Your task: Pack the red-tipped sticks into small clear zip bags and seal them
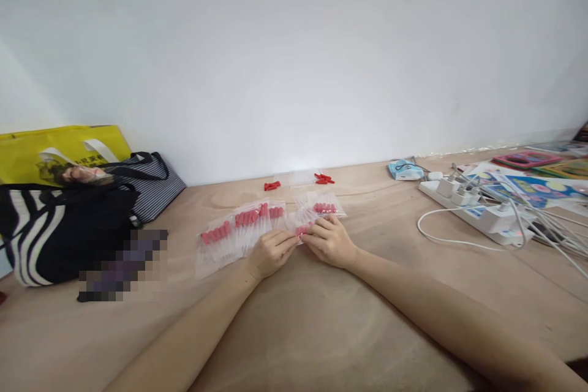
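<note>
My left hand (274, 251) and my right hand (331, 244) meet at the middle of the table. Both have their fingertips pinched on the near edge of a small clear plastic bag (298, 219) with pink cylindrical pieces inside. Part of that bag is covered by my fingers. Just beyond my right hand lies another clear bag (337, 204) with a row of pink pieces. To the left, overlapping clear bags (229, 242) are fanned out, with pink pieces (250, 215) along their far ends.
Near the wall lie two small groups of thin red pieces (272, 185). On the right are a white power strip (478, 214) with plugs and cables, a blue mask (404, 170) and colourful printed sheets (542, 188). Bags, including a black one (82, 233), stand left.
</note>
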The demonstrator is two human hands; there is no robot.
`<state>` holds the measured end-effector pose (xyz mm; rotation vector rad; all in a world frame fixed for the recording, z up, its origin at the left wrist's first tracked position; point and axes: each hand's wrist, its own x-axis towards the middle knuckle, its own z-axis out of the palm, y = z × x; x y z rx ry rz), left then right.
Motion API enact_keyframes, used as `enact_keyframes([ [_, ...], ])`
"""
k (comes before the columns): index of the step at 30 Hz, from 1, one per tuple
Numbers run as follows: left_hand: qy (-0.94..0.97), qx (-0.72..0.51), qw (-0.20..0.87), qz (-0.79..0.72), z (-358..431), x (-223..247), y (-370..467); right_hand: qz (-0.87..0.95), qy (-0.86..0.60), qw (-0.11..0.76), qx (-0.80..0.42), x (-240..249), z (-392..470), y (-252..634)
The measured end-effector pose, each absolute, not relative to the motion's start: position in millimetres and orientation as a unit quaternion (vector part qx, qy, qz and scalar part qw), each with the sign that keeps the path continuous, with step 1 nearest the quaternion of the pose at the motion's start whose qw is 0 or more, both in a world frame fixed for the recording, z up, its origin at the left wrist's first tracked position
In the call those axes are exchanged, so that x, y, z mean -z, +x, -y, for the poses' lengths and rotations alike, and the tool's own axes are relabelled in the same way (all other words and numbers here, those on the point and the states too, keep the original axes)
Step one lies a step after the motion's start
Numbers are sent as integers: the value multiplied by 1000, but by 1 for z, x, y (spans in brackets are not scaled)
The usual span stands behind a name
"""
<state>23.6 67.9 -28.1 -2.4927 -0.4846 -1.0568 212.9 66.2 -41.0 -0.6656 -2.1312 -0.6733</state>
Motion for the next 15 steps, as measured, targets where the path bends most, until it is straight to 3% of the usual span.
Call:
enact_keyframes([
  [15,-880,410,175,164,-62,25,23,825,-264,376,327,42,-66,231],
])
